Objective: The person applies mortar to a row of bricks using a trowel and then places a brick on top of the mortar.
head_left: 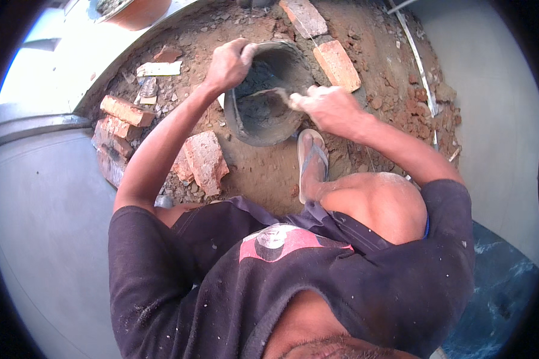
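Observation:
A round, dark grey mortar pan (259,136) stands tilted on the earth in front of me, with wet grey mortar (263,73) inside. My left hand (229,64) is closed over the pan's upper left rim. At the pan's right side my right hand (332,109) is wrapped round the handle of what looks like a trowel (282,96). The trowel's working end reaches into the pan, and its outline blends with the mortar. My sandalled foot (313,163) rests just below the pan's right side.
Two bricks (339,64) lie end to end beyond my right hand, a thin string running along them. Broken bricks (205,160) and a brick stack (126,111) are at left. An orange basin (139,14) stands far left. A white strip (417,60) runs along the right.

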`<state>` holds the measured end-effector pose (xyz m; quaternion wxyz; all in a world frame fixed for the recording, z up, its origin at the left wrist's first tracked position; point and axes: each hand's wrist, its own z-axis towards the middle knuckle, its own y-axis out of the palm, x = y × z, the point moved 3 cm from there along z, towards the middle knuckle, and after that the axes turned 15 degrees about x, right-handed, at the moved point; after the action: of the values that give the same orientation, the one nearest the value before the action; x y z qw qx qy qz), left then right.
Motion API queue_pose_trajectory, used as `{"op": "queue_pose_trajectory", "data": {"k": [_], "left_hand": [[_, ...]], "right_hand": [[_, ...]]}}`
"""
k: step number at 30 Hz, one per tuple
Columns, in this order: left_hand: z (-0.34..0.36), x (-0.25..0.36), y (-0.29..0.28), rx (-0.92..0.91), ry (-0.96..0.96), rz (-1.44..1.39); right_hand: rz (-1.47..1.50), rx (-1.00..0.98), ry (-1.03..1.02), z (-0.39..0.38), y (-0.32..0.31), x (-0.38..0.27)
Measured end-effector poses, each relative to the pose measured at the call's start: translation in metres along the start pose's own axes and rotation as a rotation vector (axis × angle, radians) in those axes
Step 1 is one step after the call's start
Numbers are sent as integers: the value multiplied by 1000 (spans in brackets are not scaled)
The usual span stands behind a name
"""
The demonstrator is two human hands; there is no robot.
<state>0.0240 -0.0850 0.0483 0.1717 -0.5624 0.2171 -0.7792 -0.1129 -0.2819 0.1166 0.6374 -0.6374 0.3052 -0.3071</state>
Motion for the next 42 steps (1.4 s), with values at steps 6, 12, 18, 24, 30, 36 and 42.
{"op": "queue_pose_trajectory", "data": {"k": [6,12,18,24,30,36,42], "left_hand": [[2,6,10,-20,20,-3],[2,1,6,-40,-12,8],[4,0,4,-20,-15,14],[4,2,11,-10,9,34],[3,3,9,-24,-6,19],[-6,12,9,10,-14,-6],[-7,15,16,60,27,-62]], "right_hand": [[-4,113,267,-7,-22,8],[131,11,32,-20,10,-21],[278,-69,265,-10,-60,0],[418,-410,89,-7,15,-22],[311,-277,417,-22,25,10],[184,-112,535,-36,-25,35],[585,-55,683,-53,89,20]]}}
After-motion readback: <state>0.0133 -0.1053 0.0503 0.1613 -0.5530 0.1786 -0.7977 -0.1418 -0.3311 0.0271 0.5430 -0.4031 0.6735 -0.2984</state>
